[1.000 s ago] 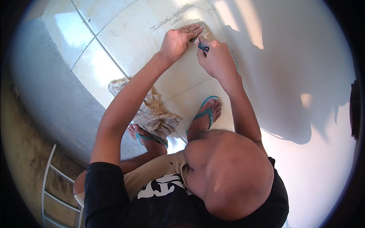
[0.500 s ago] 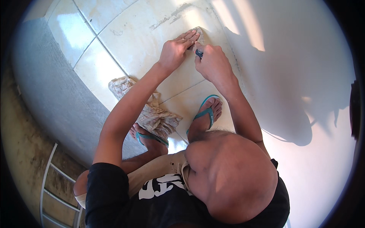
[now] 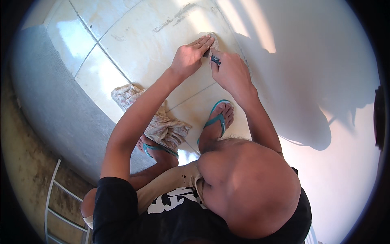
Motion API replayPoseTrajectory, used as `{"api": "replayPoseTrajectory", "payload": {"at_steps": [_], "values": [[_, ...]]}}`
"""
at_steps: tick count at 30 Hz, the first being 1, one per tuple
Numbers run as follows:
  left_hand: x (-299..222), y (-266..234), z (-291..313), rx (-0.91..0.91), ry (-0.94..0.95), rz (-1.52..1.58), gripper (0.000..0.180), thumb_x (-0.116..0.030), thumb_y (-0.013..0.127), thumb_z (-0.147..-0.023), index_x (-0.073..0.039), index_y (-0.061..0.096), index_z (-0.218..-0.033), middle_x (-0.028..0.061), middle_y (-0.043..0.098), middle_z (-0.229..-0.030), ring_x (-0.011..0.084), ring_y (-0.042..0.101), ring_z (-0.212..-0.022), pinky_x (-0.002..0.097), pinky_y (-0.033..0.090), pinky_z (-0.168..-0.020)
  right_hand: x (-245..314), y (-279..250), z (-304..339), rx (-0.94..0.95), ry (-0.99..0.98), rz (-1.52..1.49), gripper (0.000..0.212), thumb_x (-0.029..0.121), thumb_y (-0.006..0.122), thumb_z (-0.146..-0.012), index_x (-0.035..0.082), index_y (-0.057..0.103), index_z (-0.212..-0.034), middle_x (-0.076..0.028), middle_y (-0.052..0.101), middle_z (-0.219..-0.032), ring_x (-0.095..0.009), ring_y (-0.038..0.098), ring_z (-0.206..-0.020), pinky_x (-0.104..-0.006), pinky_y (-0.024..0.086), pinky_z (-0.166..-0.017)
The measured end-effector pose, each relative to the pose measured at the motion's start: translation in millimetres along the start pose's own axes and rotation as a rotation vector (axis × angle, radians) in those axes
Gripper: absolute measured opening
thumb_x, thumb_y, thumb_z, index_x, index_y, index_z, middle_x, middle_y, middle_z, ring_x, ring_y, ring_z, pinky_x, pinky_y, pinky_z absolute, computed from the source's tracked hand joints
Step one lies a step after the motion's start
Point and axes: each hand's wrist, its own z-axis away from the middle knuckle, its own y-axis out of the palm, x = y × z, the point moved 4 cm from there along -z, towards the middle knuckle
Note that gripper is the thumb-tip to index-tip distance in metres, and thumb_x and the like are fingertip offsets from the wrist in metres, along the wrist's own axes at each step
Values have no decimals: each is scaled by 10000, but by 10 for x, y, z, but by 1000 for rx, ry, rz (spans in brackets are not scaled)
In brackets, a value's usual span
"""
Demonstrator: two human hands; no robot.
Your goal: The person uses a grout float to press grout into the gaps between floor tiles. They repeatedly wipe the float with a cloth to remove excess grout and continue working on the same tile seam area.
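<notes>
My right hand is closed round the dark blue-grey handle of what looks like a scraper, low over the pale floor tiles. A flat, speckled grey piece, apparently its blade, shows beyond the fingers; most of it is hidden. My left hand lies with its fingers stretched out and pressed down on that flat piece, just left of the right hand. Both hands are at the tiles close to the foot of the white wall.
A crumpled patterned cloth lies beneath my left forearm. My feet in teal flip-flops stand on the tiles. Grey smears mark the tile beyond my hands. A grey ledge runs along the left, with a white metal rack below. The white wall rises at right.
Both hands have shifted very slightly nearer to me with the tool, keeping the same hold. The whole view has moved a little.
</notes>
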Motion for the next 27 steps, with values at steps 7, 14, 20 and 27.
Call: {"api": "replayPoseTrajectory", "payload": {"at_steps": [7,14,20,27], "values": [[-596,607,-114,289,178,-283,646,-142,655,-944,3,485,-1550,176,530,-1591,294,518,-1477,402,498,-1167,-599,90,464,-175,132,133,432,170,635,-988,82,688,-1407,-236,747,-939,-428,735,-899,-515,590,-810],[-456,544,-334,190,116,-340,711,-175,718,-915,-16,479,-1566,172,525,-1600,296,501,-1493,399,450,-1222,-698,11,117,-252,-29,3,406,154,653,-984,73,710,-1377,-250,739,-907,-421,730,-859,-515,586,-781],[106,201,-715,98,98,-452,690,-107,714,-913,-79,497,-1567,115,587,-1558,262,551,-1452,359,519,-1163,-372,-75,-476,-283,-81,-104,393,169,690,-975,61,722,-1351,-237,731,-868,-409,719,-808,-505,573,-759],[-161,205,-477,272,175,-471,680,-180,699,-943,-40,478,-1570,137,524,-1610,255,483,-1508,336,485,-1191,-352,-44,-52,-318,58,-44,385,212,700,-970,144,746,-1346,-214,744,-845,-410,737,-840,-516,585,-752]]}}
